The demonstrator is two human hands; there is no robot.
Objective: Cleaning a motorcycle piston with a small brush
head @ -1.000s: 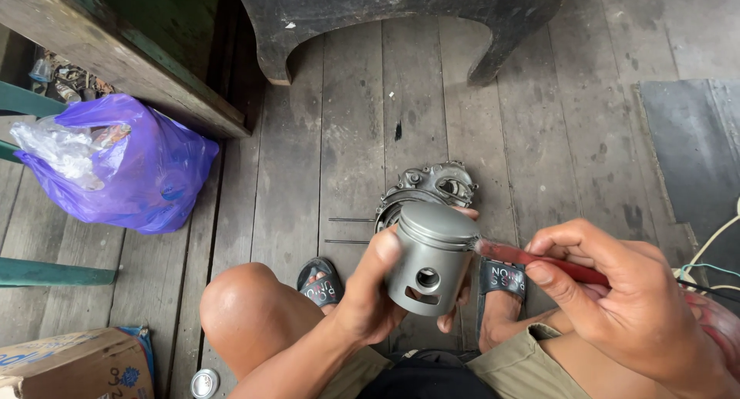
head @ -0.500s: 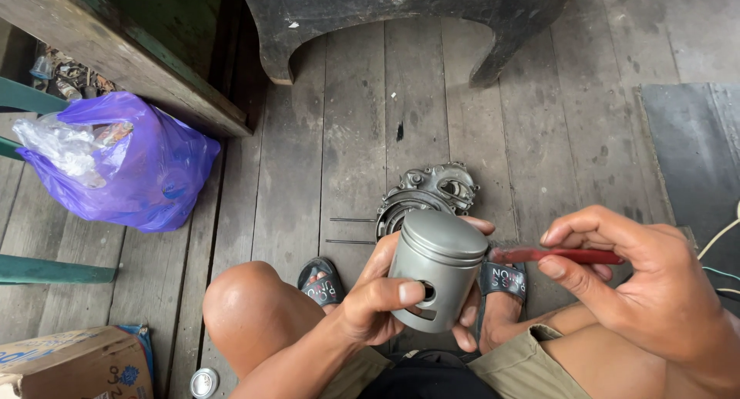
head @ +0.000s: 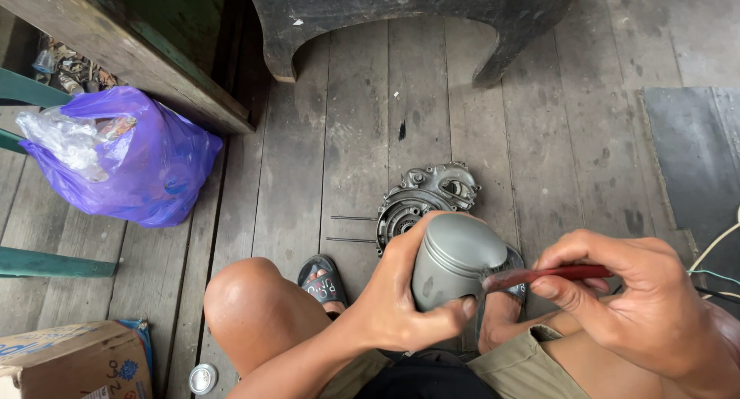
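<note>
My left hand (head: 397, 306) grips a grey metal piston (head: 455, 256), crown tilted up and away from me, thumb across its skirt. My right hand (head: 644, 310) holds a thin red-handled tool (head: 566, 273) that looks like a small brush. Its tip touches the piston's right side just below the crown. Both hands are above my knees, and I sit over a wooden plank floor.
A round metal engine cover (head: 428, 198) lies on the planks beyond the piston, with two thin rods (head: 351, 229) to its left. A purple plastic bag (head: 123, 164) sits at left, a cardboard box (head: 73, 360) at bottom left, a dark stool (head: 408, 17) ahead, a dark mat (head: 694, 152) at right.
My left hand has turned the piston, so the pin hole that faced me is now hidden. The red tool's tip has come back against the piston's side.
</note>
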